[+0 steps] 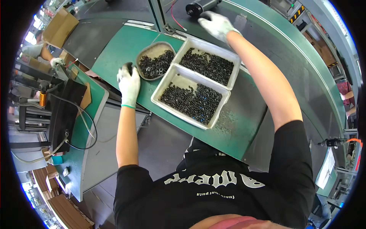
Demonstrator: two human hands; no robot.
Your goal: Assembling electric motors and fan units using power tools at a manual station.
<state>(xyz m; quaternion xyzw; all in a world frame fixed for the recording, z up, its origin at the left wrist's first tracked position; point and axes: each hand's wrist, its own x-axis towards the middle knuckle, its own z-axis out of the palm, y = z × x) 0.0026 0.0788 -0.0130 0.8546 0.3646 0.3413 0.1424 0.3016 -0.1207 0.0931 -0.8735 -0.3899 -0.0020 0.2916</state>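
Observation:
My left hand (129,84), in a white glove, is at the left side of a small rounded tray (142,73) of black rings. Its fingers are curled, with something dark at their tips that I cannot make out. Stretched out to the far side, my right hand (217,26), also gloved, has its fingers apart beside a black cylinder (194,9) with a shaft end. Between my arms stand two white rectangular bins (155,96) (237,63) filled with small black parts. A few blue bits show among the parts in the nearer bin.
The trays stand on a green table (244,131) with dark specks at its right. Beyond runs a dark belt (267,49) along a metal frame, with a red wire (173,15). At left, another person's gloved hand (57,62) works near a cabled fixture; a cardboard box (61,28) stands behind.

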